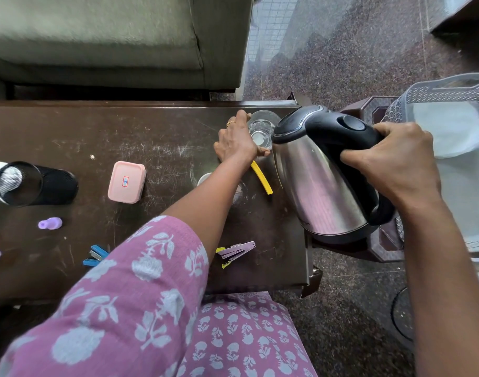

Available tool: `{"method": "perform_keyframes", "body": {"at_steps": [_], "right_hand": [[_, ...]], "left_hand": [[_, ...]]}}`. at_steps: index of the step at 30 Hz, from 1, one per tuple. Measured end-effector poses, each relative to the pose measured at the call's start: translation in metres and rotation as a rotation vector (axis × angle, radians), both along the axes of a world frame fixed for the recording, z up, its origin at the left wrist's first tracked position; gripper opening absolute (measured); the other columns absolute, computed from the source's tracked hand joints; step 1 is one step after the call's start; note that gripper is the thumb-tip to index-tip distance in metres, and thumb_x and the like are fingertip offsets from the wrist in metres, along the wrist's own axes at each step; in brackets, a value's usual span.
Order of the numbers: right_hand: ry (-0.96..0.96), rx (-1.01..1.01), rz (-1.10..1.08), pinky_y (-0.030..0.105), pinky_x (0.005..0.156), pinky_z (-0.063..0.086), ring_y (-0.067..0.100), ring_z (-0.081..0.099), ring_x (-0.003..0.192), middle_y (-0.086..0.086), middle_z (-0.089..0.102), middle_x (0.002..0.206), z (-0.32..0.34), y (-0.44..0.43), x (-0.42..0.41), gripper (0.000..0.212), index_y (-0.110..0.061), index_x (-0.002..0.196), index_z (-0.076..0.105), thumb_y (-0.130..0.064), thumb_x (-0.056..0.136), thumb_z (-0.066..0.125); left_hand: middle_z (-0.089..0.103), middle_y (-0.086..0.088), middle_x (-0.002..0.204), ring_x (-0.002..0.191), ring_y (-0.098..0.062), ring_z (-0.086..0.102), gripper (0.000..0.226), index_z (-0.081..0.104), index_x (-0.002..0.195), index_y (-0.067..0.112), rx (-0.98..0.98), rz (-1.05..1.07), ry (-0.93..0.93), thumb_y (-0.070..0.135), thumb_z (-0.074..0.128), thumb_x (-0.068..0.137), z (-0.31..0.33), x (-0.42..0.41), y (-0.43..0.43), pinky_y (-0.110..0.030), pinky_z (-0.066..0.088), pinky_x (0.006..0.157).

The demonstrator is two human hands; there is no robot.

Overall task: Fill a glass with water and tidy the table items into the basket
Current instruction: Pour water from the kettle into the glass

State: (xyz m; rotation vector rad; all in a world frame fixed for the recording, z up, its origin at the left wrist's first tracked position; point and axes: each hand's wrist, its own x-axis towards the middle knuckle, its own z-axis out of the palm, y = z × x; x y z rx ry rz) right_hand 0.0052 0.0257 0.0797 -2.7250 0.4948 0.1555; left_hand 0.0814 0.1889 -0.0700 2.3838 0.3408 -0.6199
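A clear glass [262, 129] stands near the far right corner of the dark wooden table [124, 137]. My left hand [237, 142] grips it from the left side. My right hand [396, 164] grips the black handle of a steel electric kettle [319, 180], which is tilted with its lid end toward the glass. A grey plastic basket [450, 91] with a white cloth inside sits to the right, off the table. On the table lie a yellow strip [262, 178], a pink box [126, 182], a lilac stapler [237, 251] and a blue stapler [97, 254].
A black mesh pen holder [34, 183] lies on its side at the left, with a small purple cap [50, 223] near it. A small white lid [204, 178] shows beside my left forearm. A grey sofa [110, 42] stands beyond the table. A brown stool [374, 112] sits under the basket.
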Motion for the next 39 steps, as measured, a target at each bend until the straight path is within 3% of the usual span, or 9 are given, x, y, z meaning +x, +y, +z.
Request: {"method": "perform_keyframes", "body": {"at_steps": [13,17,26,33,39], "right_hand": [[-0.007,-0.002,0.001,0.029,0.060,0.038,0.031,0.053,0.065,0.006,0.044,0.050,-0.0030,-0.0008,0.0003,0.037,-0.010,0.073,0.068,-0.039,0.052,0.057],[-0.001,0.013,-0.004,0.028,0.059,0.037,0.030,0.051,0.063,-0.001,0.043,0.047,-0.0027,-0.0007,-0.0002,0.030,-0.015,0.068,0.064,-0.039,0.052,0.056],[0.014,0.016,-0.006,0.027,0.060,0.036,0.028,0.052,0.063,-0.003,0.044,0.048,-0.0030,-0.0002,0.0000,0.039,-0.010,0.076,0.070,-0.038,0.052,0.057],[-0.008,-0.005,0.004,0.033,0.064,0.046,0.033,0.058,0.069,0.016,0.056,0.060,-0.0029,-0.0002,0.0024,0.043,-0.009,0.079,0.070,-0.038,0.052,0.057],[0.000,0.002,-0.004,0.028,0.060,0.038,0.030,0.053,0.064,0.009,0.048,0.052,-0.0025,-0.0007,0.0031,0.039,-0.009,0.075,0.069,-0.038,0.052,0.057]], "left_hand": [[0.050,0.005,0.130,0.120,-0.028,0.046,0.079,0.041,0.122,0.031,-0.005,0.006,0.015,0.033,0.085,0.057,0.0008,0.0004,0.0003,-0.044,0.039,0.088],[0.050,0.005,0.130,0.120,-0.028,0.046,0.079,0.041,0.122,0.031,-0.007,0.010,0.013,0.033,0.086,0.056,0.0008,0.0003,0.0001,-0.044,0.039,0.088],[0.050,0.004,0.130,0.120,-0.028,0.046,0.081,0.041,0.123,0.031,0.004,0.003,0.018,0.033,0.086,0.056,0.0007,0.0003,-0.0002,-0.045,0.040,0.088],[0.050,0.004,0.130,0.120,-0.028,0.046,0.081,0.041,0.123,0.031,0.002,0.002,0.021,0.034,0.086,0.056,0.0009,0.0008,-0.0001,-0.045,0.040,0.088],[0.050,0.004,0.129,0.120,-0.029,0.046,0.081,0.041,0.122,0.031,-0.001,0.003,0.020,0.033,0.086,0.055,0.0009,0.0006,0.0004,-0.046,0.040,0.089]]}}
